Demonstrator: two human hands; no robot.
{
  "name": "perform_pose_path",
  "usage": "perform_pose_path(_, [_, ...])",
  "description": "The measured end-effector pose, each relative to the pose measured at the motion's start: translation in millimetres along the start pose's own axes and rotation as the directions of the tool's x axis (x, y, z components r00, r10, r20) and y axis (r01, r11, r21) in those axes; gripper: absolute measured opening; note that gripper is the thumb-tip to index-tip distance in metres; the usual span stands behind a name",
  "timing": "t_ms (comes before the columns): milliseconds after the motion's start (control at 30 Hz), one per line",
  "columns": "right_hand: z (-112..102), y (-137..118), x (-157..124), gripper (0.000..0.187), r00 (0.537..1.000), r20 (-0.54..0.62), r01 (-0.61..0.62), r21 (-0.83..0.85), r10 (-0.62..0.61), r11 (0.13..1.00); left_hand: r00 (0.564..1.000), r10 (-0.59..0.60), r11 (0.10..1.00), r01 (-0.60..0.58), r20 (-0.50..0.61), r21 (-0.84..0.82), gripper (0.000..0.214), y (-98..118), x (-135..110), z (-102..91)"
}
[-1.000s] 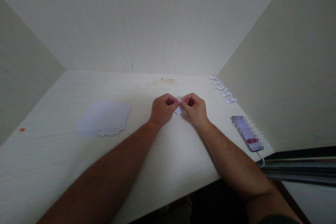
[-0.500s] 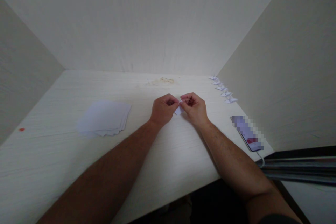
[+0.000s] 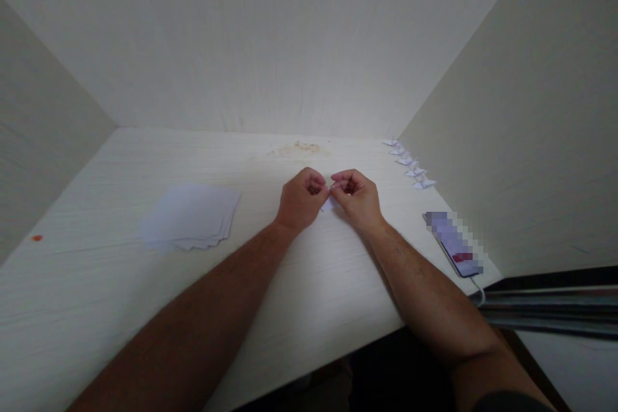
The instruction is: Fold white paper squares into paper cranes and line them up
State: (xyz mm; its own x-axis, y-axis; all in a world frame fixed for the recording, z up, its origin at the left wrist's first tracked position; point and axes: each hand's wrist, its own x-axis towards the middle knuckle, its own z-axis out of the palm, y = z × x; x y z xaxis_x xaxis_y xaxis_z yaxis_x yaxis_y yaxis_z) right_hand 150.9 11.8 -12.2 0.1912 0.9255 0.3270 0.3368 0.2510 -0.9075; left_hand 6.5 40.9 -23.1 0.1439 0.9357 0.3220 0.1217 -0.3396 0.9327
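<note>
My left hand (image 3: 299,201) and my right hand (image 3: 358,199) meet at the middle of the pale wooden desk (image 3: 120,283). Both are curled, pinching one small folded piece of white paper (image 3: 329,204) between their fingertips. Only a corner of the paper shows below the fingers; the rest is hidden. A loose stack of white paper sheets (image 3: 192,225) lies on the desk to the left of my left hand.
Several small folded paper pieces (image 3: 410,164) stand in a row along the right wall. A phone (image 3: 454,243) with a white cable lies at the desk's right edge. A brownish stain (image 3: 299,149) marks the back of the desk, a small red spot (image 3: 37,238) the far left.
Both hands stay pinched on the small paper; the fingertips have shifted only slightly.
</note>
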Motion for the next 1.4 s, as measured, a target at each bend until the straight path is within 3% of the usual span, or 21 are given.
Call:
perform_pose_path(200, [-1,-3,1,0.016,0.999,0.023,0.047,0.083,-0.049,0.995,1.0,0.024,1.0,-0.024,-0.009,-0.01,0.016,0,-1,0.9])
perform_pose_path(367, [2,-8,1,0.021,0.998,-0.06,0.018,0.18,-0.007,0.983,0.993,-0.039,0.995,0.049,0.112,-0.087,0.014,-1,1,-1.2])
perform_pose_path(567, [1,-2,1,0.022,0.998,-0.022,0.053,0.094,-0.051,0.994,0.991,-0.118,0.974,0.129,0.07,-0.184,0.015,2,1,-3.3])
perform_pose_path(733, [-4,-1,2,0.014,0.996,0.083,-0.035,0.009,0.034,0.999,0.993,-0.068,0.991,0.078,0.092,-0.109,0.019,3,1,-4.8])
perform_pose_path(833, [-5,-2,1,0.013,0.996,0.078,-0.047,-0.002,0.047,0.999,0.994,-0.081,0.991,0.089,0.078,-0.097,0.025,4,1,-5.2])
perform_pose_path(1000, [-4,2,0,0.012,1.0,0.011,0.007,0.009,-0.007,1.0,0.983,-0.177,0.959,0.185,0.054,-0.215,0.031,4,2,-4.9])
perform_pose_path(1233, [-1,3,-1,0.014,1.0,-0.002,0.031,-0.022,-0.031,0.999,0.982,-0.182,0.908,0.189,0.056,-0.374,0.034,-2,4,-2.7])
perform_pose_path(1400, [0,4,0,0.015,0.999,0.019,0.031,-0.019,-0.031,0.999,0.974,-0.215,0.806,0.221,0.076,-0.549,0.031,-2,4,-1.8])
